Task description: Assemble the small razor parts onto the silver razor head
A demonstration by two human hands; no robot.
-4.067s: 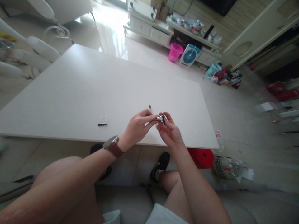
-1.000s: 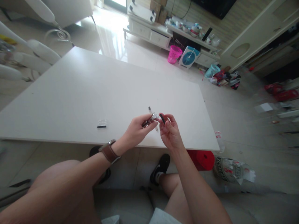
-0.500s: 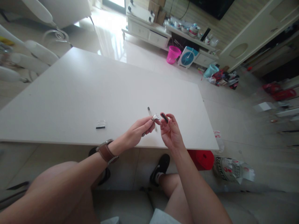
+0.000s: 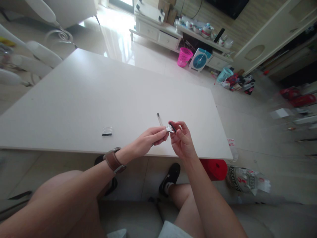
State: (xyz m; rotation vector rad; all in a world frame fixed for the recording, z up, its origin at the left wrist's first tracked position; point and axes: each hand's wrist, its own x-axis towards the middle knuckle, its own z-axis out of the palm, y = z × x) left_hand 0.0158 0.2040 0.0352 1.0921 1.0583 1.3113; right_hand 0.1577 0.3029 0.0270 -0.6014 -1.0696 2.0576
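Note:
My left hand, with a brown-strapped watch at the wrist, pinches a small silver metal piece over the near edge of the white table. My right hand holds a small black part between thumb and fingertips. The black part touches the silver piece. A thin pen-like stick with a black tip lies on the table just beyond my hands.
A small clear packet with a black strip lies on the table to the left. White chairs stand at the far left. On the floor are a pink basket, a blue fan, a red object and a crumpled bag.
My hands were a little apart half a second ago, each with its own piece. They have closed together, and the black part now meets the silver piece.

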